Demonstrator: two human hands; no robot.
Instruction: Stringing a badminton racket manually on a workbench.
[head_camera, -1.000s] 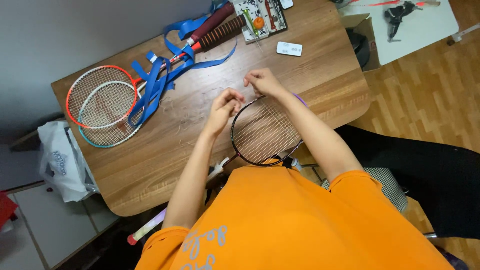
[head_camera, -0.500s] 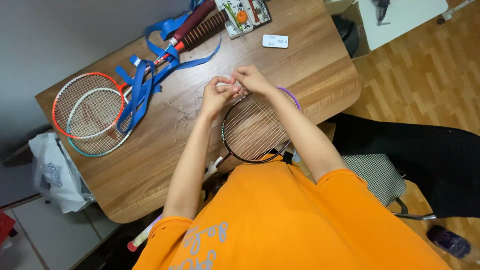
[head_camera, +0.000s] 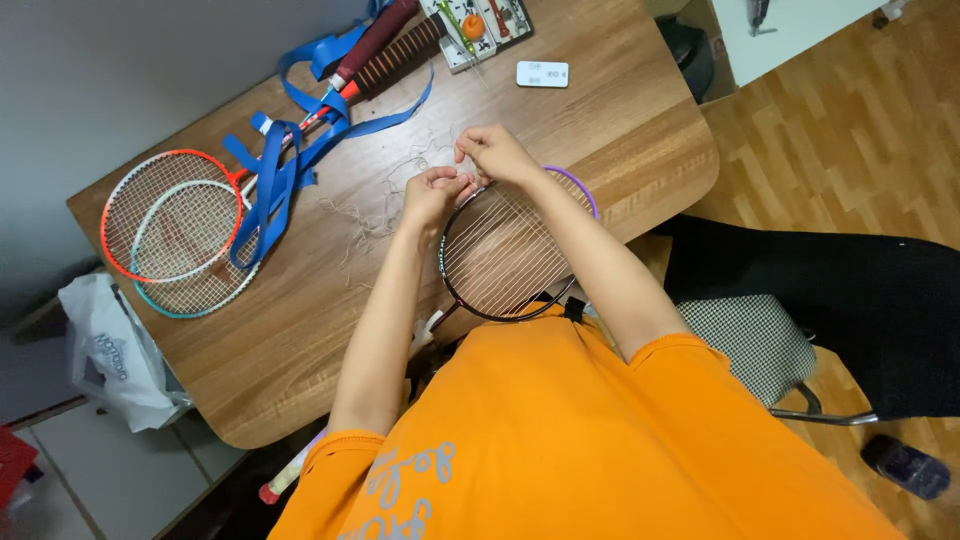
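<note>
Dark-framed racket (head_camera: 497, 262), both hands together now (earlier apart) at its rim.

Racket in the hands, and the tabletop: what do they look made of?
The dark-framed racket: thin glossy frame, probably carbon or metal; pale strings look like synthetic cord. The brown tabletop: wood-grain surface, smooth and matte, likely laminate rather than solid wood. Both hands grip at the frame's top edge.

two spare rackets (head_camera: 175, 232), blue tape (head_camera: 285, 165)
</note>
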